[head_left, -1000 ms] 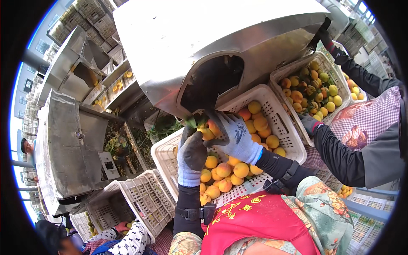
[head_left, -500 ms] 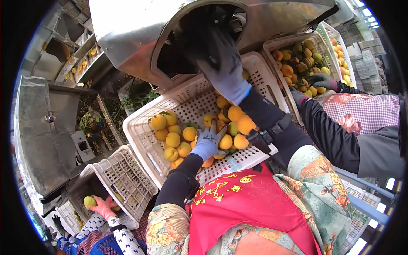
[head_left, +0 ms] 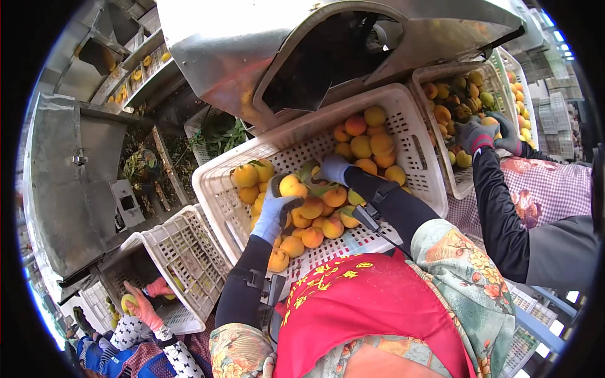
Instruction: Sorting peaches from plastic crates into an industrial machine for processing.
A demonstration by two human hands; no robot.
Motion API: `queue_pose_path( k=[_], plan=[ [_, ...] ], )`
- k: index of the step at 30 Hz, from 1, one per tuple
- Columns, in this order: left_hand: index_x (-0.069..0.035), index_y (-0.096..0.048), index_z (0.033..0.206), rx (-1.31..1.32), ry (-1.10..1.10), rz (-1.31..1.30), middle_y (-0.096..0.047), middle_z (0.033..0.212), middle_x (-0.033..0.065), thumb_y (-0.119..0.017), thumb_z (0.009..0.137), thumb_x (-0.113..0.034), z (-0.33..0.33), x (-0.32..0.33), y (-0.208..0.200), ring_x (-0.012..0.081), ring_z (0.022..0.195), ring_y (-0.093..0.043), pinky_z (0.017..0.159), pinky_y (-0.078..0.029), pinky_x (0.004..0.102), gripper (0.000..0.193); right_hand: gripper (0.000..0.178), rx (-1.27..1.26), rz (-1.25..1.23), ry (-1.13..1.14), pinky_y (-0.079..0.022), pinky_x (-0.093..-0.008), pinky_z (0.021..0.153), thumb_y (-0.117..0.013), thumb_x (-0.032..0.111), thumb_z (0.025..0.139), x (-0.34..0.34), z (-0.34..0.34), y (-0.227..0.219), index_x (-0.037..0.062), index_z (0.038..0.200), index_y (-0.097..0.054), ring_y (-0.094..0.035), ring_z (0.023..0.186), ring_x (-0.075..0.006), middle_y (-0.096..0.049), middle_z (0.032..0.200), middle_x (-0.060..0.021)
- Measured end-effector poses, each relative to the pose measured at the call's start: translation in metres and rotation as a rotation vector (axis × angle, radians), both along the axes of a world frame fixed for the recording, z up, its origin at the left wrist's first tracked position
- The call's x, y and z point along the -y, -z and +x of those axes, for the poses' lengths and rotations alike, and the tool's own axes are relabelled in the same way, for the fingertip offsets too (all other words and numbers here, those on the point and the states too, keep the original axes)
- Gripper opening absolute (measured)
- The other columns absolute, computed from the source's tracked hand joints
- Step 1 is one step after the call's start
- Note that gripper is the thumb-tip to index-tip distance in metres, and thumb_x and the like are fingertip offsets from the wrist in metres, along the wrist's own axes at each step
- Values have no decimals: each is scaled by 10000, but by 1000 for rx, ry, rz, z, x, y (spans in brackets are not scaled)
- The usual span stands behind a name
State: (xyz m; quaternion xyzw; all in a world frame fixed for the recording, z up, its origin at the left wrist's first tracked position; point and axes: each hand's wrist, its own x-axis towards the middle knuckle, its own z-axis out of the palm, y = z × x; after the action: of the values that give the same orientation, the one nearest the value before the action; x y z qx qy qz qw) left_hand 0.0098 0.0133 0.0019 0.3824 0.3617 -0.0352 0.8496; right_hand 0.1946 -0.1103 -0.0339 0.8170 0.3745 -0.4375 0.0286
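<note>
My left hand [head_left: 276, 206], in a grey-blue work glove, is closed around a yellow peach [head_left: 292, 186] at the left middle of a white plastic crate [head_left: 421, 160]. My right hand [head_left: 335, 169], gloved alike, reaches down among the peaches near the crate's middle; its fingers are mostly hidden by fruit and leaves. Between the hands lie more orange-yellow peaches [head_left: 312, 206], some with green leaves. A further group of peaches [head_left: 360, 147], a few blushed red, rests in the crate's far right part.
A metal machine with a dark round opening [head_left: 328, 60] stands just behind the crate. At right, a co-worker's gloved hands [head_left: 477, 133] are over another fruit crate [head_left: 460, 179]. At lower left, a co-worker in pink gloves [head_left: 144, 307] holds a fruit by a tilted crate [head_left: 189, 261].
My right hand has come out of the machine opening and down into the crate. My left hand has shifted left and now grips a peach. More peaches show at the crate's far right.
</note>
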Motion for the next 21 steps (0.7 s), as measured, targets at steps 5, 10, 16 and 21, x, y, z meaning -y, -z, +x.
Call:
queue_pose_path(
  k=[5, 10, 16, 21],
  plan=[
    [-75, -477, 1240, 182, -218, -362, -579, 1103, 117, -632, 755, -14, -2, 12, -8, 285, 1054, -580, 871, -524, 486, 513, 658, -609, 765, 848, -446, -415, 956, -753, 230, 751, 25, -5, -58, 72, 1317, -455, -566, 1110, -326, -581, 1205, -187],
    [-38, -526, 1237, 519, -303, -622, -582, 1207, 129, -585, 793, -92, 27, 23, -40, 311, 1151, -538, 983, -432, 515, 452, 767, -77, 1000, 453, -437, -419, 963, -768, 236, 732, 38, -23, -131, 81, 1383, -394, -548, 1129, -346, -545, 1245, -185],
    [-42, -490, 1287, 422, 3, 561, -554, 1264, 90, -612, 819, -157, 34, -4, -62, 246, 1166, -517, 995, -397, 408, 497, 820, 533, 1228, 303, -402, -456, 941, -710, 328, 708, 13, -19, -184, 50, 1401, -372, -526, 1088, -365, -509, 1276, -192],
    [-60, -353, 1411, 591, -229, 32, -463, 1378, 130, -575, 845, -167, 24, -5, -90, 307, 1280, -431, 1075, -338, 448, 617, 834, 786, 1137, 271, -322, -485, 1014, -706, 336, 689, -4, 2, -196, 52, 1400, -377, -463, 1133, -376, -476, 1312, -187]
  ],
)
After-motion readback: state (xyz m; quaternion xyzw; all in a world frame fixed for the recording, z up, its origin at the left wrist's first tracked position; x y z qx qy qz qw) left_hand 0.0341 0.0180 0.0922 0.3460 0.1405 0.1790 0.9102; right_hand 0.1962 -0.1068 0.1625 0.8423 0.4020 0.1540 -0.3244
